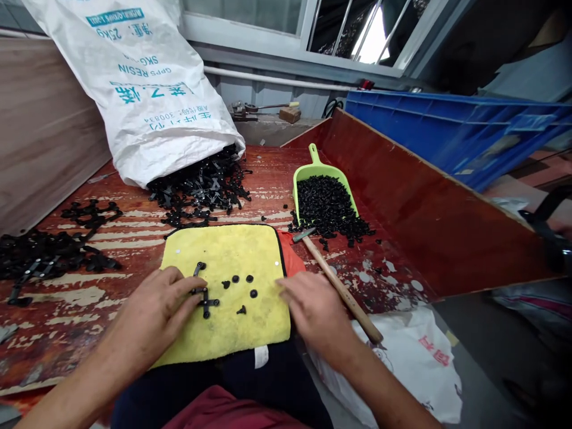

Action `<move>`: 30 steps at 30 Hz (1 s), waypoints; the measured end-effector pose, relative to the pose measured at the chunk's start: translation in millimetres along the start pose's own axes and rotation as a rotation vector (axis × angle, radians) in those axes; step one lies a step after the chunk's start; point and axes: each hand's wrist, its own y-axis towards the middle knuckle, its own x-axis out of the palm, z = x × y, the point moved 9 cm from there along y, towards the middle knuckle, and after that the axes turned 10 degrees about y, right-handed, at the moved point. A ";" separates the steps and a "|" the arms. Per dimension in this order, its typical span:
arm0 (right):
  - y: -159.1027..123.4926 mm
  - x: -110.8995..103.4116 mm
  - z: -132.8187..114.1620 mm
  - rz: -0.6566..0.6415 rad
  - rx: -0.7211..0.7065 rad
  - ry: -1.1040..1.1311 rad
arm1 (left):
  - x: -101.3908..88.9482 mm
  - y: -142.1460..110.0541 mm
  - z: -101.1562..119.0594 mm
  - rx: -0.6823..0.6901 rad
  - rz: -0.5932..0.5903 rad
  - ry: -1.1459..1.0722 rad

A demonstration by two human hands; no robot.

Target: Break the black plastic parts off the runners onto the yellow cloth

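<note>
My left hand (156, 307) pinches a small black plastic bracket (205, 293) with several round-ended arms between thumb and fingers. The bracket lies on a yellow cloth (179, 345) spread over my lap and the table edge. On the cloth, right of the bracket, are several loose black plugs, among them a round-headed plug (254, 293) and one on its side (242, 310). At the cloth's right edge hovers my right hand (319, 313), its fingers loosely bent and slightly blurred, with nothing visible in them.
Black brackets spill from a white sack (165, 107); another bracket pile (58, 244) lies left. A green dustpan (315, 156) holds many black plugs, some spilled. A wooden-handled hammer (342, 289) lies on the right. Beyond the red board (402, 196) stands a blue crate (429, 137).
</note>
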 end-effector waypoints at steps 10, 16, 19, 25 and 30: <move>12.9 69.3 -57.1 -0.171 -0.154 -0.183 | 14.2 -4.1 16.1 -0.081 -0.029 0.195; 18.9 60.2 -53.6 -0.018 -0.043 0.273 | 13.4 -4.2 11.1 -0.066 0.028 0.001; 18.4 63.2 -48.4 0.064 0.027 0.216 | 7.3 -9.0 6.8 -0.086 0.070 -0.262; 15.5 61.7 -43.9 0.122 0.046 0.186 | 27.8 -19.7 9.2 -0.227 -0.187 -0.541; 17.2 61.2 -42.9 0.125 0.066 0.218 | 41.6 -14.9 18.7 -0.251 -0.262 -0.523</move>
